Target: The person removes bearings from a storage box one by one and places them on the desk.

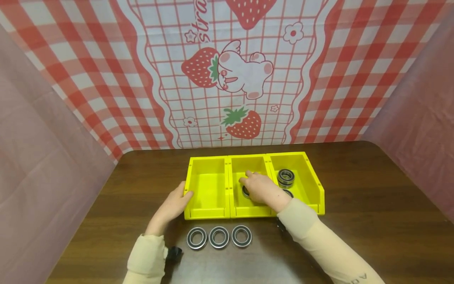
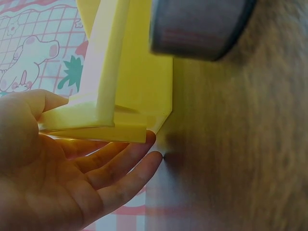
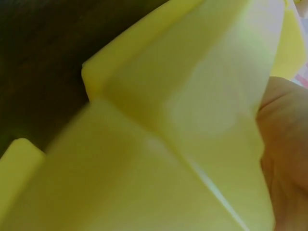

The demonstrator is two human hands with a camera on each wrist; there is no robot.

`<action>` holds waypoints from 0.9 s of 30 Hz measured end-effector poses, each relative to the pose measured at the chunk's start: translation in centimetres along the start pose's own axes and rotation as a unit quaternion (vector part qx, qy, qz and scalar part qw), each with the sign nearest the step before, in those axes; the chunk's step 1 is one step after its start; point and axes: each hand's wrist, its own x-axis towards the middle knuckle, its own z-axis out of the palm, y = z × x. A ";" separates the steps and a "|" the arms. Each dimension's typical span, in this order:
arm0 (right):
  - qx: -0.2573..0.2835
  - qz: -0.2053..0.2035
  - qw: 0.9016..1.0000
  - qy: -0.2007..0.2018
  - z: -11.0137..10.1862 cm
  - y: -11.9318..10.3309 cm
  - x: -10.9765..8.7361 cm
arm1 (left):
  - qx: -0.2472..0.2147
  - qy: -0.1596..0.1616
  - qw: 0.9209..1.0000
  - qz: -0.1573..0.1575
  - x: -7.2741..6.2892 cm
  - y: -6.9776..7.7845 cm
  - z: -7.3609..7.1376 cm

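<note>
My left hand (image 1: pixel 176 203) grips the outer left side of a yellow bin (image 1: pixel 207 157), the left one of three joined bins. In the left wrist view its thumb is over the bin's edge and its fingers lie along the outside. Inside the middle bin (image 1: pixel 248 213) my right hand (image 1: pixel 260 188) reaches down beside a bearing (image 1: pixel 245 192), which it partly covers. Its fingertips are hidden, so whether it pinches the bearing is unclear. In the right wrist view the yellow wall hides most of the right hand (image 3: pixel 286 139).
Three bearings, left (image 1: pixel 196 238), middle (image 1: pixel 219 237) and right (image 1: pixel 241 236), lie in a row before the bins. The right bin (image 1: pixel 308 193) holds stacked bearings (image 1: pixel 285 178) and another (image 1: pixel 288 193) partly behind the right wrist. A checked strawberry cloth (image 1: pixel 244 79) hangs behind the wooden table (image 1: pixel 361 197).
</note>
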 end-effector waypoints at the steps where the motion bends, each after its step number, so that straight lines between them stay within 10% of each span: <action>1: 0.002 0.000 1.000 -0.003 0.0 0.0 0.0 | -0.001 0.000 1.000 0.000 0.0 0.0 0.0; 27: 0.056 0.017 0.998 -0.021 0.9 -0.6 0.4 | 0.001 0.003 1.000 0.003 -0.2 0.1 0.0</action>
